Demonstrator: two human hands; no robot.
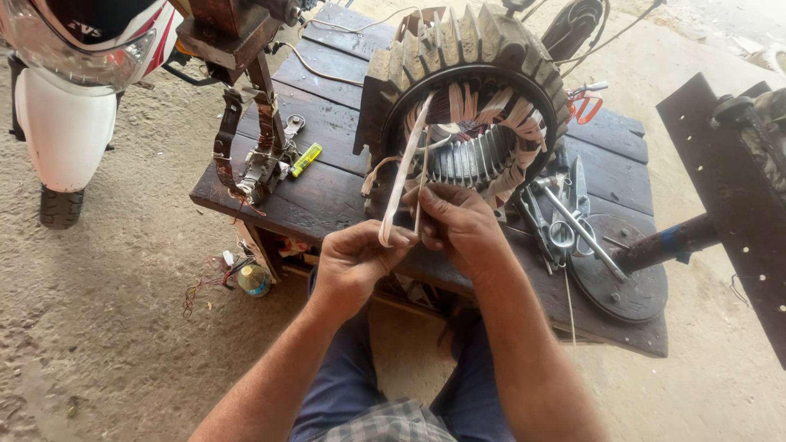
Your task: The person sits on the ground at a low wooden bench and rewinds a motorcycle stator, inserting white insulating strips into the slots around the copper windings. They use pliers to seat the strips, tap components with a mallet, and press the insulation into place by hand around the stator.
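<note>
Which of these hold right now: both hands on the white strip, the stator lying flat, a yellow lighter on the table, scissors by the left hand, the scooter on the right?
1. Both hands, left hand and right hand, pinch the white strip. True.
2. The stator lies flat. False: it stands on edge, bore toward the camera.
3. A yellow lighter lies on the wooden table. True.
4. Scissors lie by the left hand. False: they lie right of the right hand.
5. The scooter is at right. False: upper left.
</note>
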